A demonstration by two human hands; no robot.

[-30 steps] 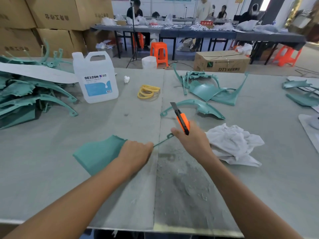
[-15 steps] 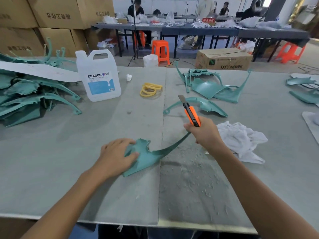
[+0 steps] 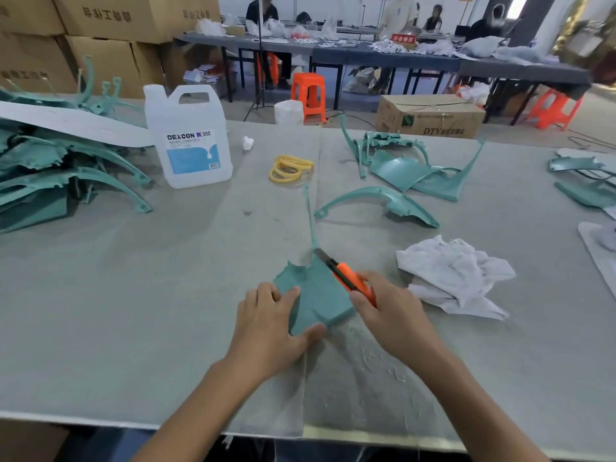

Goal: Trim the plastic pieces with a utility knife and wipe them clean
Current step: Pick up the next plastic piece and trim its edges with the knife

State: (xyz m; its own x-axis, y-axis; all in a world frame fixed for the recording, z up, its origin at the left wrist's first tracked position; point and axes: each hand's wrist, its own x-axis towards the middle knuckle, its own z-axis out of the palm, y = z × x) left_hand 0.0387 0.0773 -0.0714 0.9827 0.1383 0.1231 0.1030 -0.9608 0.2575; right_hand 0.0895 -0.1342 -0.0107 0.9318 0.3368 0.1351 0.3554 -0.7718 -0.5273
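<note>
A teal plastic piece (image 3: 316,295) lies on the grey table (image 3: 133,295) in front of me, its thin arm pointing away toward the far side. My left hand (image 3: 270,325) grips its near left corner, thumb under the front edge. My right hand (image 3: 386,311) holds an orange utility knife (image 3: 350,278), whose blade tip rests on the piece's right edge where the thin arm starts. A crumpled white cloth (image 3: 453,275) lies just right of my right hand.
A heap of teal pieces (image 3: 56,175) fills the far left, beside a white DEXCON jug (image 3: 190,141). Yellow rubber bands (image 3: 290,168) lie mid-table. More teal pieces (image 3: 400,168) sit behind and at the right edge (image 3: 586,181). Plastic shavings (image 3: 376,371) litter the near table.
The teal piece has been turned so its thin arm points away from me. My left hand has shifted to its near corner, and the knife has come down onto its right edge.
</note>
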